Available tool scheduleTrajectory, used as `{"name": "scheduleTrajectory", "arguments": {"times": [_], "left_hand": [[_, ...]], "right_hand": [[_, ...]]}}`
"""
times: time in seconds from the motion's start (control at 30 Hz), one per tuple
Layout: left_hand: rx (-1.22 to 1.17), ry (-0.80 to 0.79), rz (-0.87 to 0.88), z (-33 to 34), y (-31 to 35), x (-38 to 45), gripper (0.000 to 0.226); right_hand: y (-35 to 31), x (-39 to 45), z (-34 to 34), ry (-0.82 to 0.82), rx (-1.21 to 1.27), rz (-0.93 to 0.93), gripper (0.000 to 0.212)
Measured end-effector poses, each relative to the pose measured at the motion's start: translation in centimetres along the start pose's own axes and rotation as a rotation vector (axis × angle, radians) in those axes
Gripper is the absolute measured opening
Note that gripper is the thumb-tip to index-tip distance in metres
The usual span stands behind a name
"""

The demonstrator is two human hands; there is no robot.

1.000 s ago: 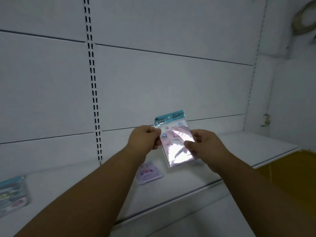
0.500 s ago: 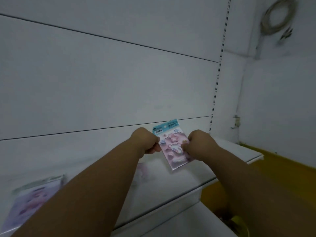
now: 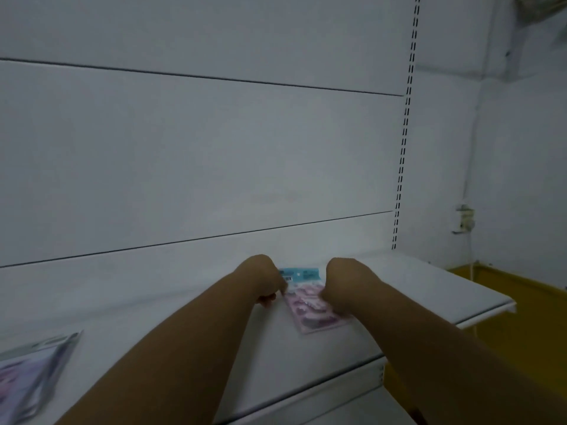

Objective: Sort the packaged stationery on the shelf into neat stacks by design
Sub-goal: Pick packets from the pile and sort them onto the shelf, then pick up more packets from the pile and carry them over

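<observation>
Because both forearms reach in from the front edge of the shelf [image 3: 478, 299], the nearest stationery is not the item in hand but the blurred stack of lilac packets [image 3: 29, 372] lying at the shelf's front left, well apart from the hands and untouched. Further in, about midway between the front edge and the back panel [image 3: 196, 154] and toward the shelf's right end, lies the pink sticker packet [image 3: 310, 305] with its teal header card. It looks flat on the shelf, or very nearly so. Its long axis runs from front to back, angled slightly, with the header end pointing at the back panel. The left hand [image 3: 260, 279] is curled at the packet's left edge just below the header, fingers pinched narrow on or against that edge. The right hand [image 3: 340, 286] is curled over the right edge, covering part of it; whether it grips or only presses I cannot tell. The 2 hands flank the packet about equally, so either could release first. My judgement: this packet starts a pink stack here.
</observation>
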State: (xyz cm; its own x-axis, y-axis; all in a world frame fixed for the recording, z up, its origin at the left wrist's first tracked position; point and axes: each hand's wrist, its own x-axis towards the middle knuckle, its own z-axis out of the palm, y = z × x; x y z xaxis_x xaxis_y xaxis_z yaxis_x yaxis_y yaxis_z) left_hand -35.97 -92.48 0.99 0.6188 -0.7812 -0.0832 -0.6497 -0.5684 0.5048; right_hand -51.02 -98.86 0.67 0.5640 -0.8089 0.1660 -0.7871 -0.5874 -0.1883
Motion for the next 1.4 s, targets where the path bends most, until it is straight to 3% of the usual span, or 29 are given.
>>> {"name": "scheduleTrajectory", "arguments": {"times": [0.13,0.3,0.57,0.8,1.0,1.2,1.4], "left_hand": [[0.328,0.209,0.085,-0.4,-0.4,-1.0,0.022],[0.387,0.319,0.135,-4.3,-4.8,-5.3,0.037],[0.359,0.544,-0.045,-14.0,-24.0,-21.7,0.026],[0.437,0.634,-0.297,-20.2,-40.6,-38.2,0.033],[0.393,0.632,-0.426,-24.4,-49.2,-43.2,0.033],[0.369,0.574,-0.462,-27.9,-56.1,-40.1,0.035],[0.399,0.23,-0.464,-30.5,-60.0,-35.5,0.051]], "right_hand": [[-1.5,-0.4,-1.0,0.097,-0.013,-0.106,0.026],[-8.6,-2.4,-3.2,0.274,0.108,-0.359,0.049],[-29.0,-13.7,-4.9,0.338,0.301,-0.707,0.048],[-48.6,-26.9,-3.5,0.242,0.347,-0.997,0.052],[-59.3,-31.3,-2.2,0.195,0.335,-1.072,0.049],[-65.8,-28.9,0.5,0.176,0.292,-1.067,0.047],[-69.9,-25.4,2.8,0.116,0.282,-1.003,0.046]]}}
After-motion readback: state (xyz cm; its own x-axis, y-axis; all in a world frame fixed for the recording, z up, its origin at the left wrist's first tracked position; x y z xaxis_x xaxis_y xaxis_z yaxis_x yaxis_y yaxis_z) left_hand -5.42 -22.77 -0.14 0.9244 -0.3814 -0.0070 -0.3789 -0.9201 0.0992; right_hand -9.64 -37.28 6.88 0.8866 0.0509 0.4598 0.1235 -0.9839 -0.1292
